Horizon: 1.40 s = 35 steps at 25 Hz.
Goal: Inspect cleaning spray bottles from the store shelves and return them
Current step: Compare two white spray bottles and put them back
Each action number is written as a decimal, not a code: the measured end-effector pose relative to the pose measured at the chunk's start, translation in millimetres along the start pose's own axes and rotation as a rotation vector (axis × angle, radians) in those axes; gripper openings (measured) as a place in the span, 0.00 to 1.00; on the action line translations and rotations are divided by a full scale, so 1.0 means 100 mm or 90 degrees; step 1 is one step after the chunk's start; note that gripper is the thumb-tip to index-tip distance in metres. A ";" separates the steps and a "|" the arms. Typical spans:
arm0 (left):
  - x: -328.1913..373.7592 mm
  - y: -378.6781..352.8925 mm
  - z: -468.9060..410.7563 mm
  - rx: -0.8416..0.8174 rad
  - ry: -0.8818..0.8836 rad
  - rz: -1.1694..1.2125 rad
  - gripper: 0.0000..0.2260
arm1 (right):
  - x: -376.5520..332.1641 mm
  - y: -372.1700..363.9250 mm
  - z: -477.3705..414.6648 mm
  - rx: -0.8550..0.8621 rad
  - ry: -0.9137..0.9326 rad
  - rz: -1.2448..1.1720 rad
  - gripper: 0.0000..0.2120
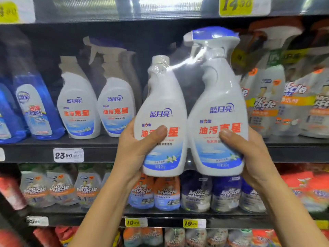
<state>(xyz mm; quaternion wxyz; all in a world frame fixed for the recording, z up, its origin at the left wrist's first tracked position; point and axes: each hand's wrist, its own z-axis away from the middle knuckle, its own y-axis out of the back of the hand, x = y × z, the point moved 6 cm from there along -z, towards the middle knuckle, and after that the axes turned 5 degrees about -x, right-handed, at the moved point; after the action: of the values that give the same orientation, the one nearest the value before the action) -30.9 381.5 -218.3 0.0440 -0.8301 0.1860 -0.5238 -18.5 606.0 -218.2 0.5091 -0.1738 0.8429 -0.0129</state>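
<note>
- The spray bottle (219,104), white with a blue trigger head, is held upright in the air in front of the middle shelf, its base below the shelf's front lip.
- A capped refill bottle (160,107) of the same brand touches its left side; clear plastic wrap (185,63) binds the two together.
- The left hand (135,145) grips the refill bottle low on its outer side, thumb curled across the red lettering.
- The right hand (249,154) grips the spray bottle the same way, thumb on the label, fingers hidden behind.
- Behind the pair, the middle shelf (106,154) shows a dark open gap.
- Left of the gap stand two matching white bottles (78,107), then blue bottles (37,107).
- Right of it, white pouches (267,97) crowd close to the trigger head.
- The upper shelf edge (124,8) runs just above the trigger head.
- Below the pack, a lower row of bottles (167,193) sits packed side by side.
</note>
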 end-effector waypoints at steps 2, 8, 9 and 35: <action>0.12 0.05 -0.12 0.021 -0.041 -0.060 0.17 | -0.12 -0.03 -0.20 -0.003 0.043 0.056 0.17; 0.23 0.25 -0.43 0.086 -0.083 -0.263 0.21 | 0.03 -0.03 -0.60 0.047 0.045 0.172 0.19; 0.20 0.27 -0.45 0.092 -0.084 -0.276 0.20 | 0.08 -0.02 -0.64 0.060 0.044 0.180 0.19; -0.01 0.39 -0.37 0.287 -0.180 -0.573 0.30 | 0.09 -0.11 -0.54 0.376 0.073 0.910 0.30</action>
<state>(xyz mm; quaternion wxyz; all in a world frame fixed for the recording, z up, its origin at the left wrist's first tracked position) -74.6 350.3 -212.8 0.0169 -0.8603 -0.3142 -0.4010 -65.7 584.2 -197.8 0.3745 0.5558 0.7372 0.0857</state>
